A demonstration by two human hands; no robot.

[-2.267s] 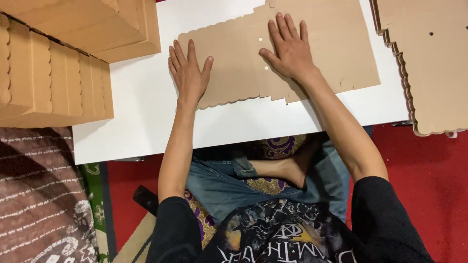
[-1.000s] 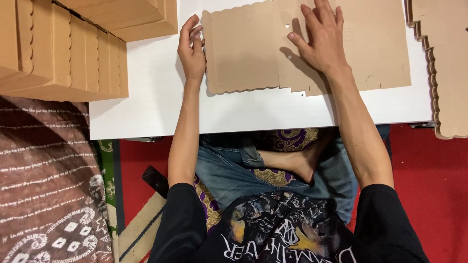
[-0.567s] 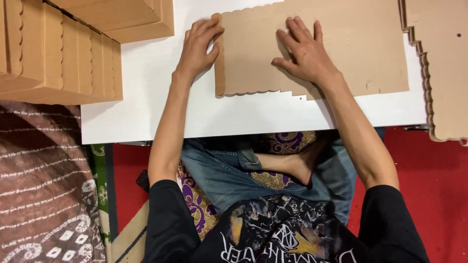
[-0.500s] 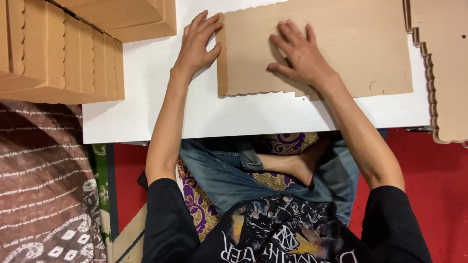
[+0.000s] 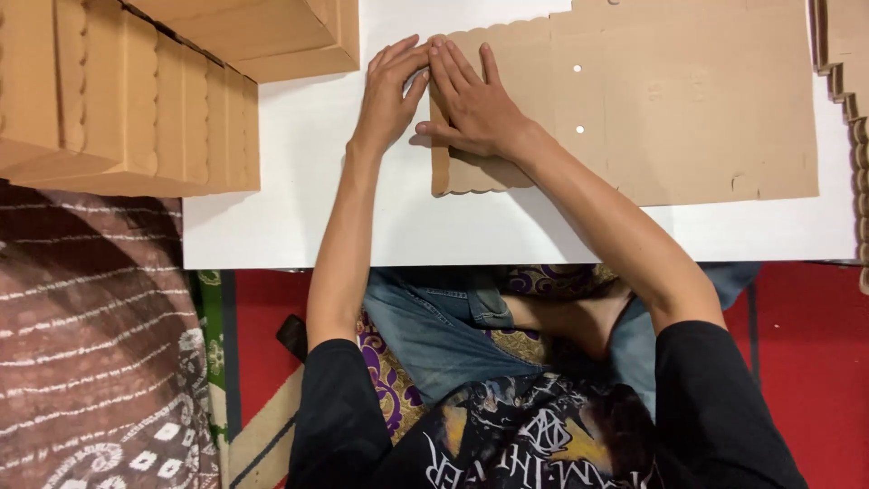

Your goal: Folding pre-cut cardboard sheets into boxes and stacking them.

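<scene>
A flat brown cardboard sheet (image 5: 688,109) with scalloped edges and small holes lies on a white table (image 5: 362,217). My right hand (image 5: 471,104) presses flat on the sheet's left end, fingers spread. Beside it, my left hand (image 5: 389,91) rests at the sheet's left edge, fingertips touching the edge and the right hand's fingers. Neither hand grips anything.
Stacks of folded brown cardboard boxes (image 5: 127,100) fill the table's left side and back. More scalloped cardboard pieces (image 5: 851,91) lie at the right edge. Below the table are my crossed legs, a red floor mat (image 5: 806,353) and a patterned brown cloth (image 5: 90,362).
The cardboard sheet has slid to the right on the table. My right hand moved from the sheet's middle to its left end, and my left hand came in to meet it at the edge.
</scene>
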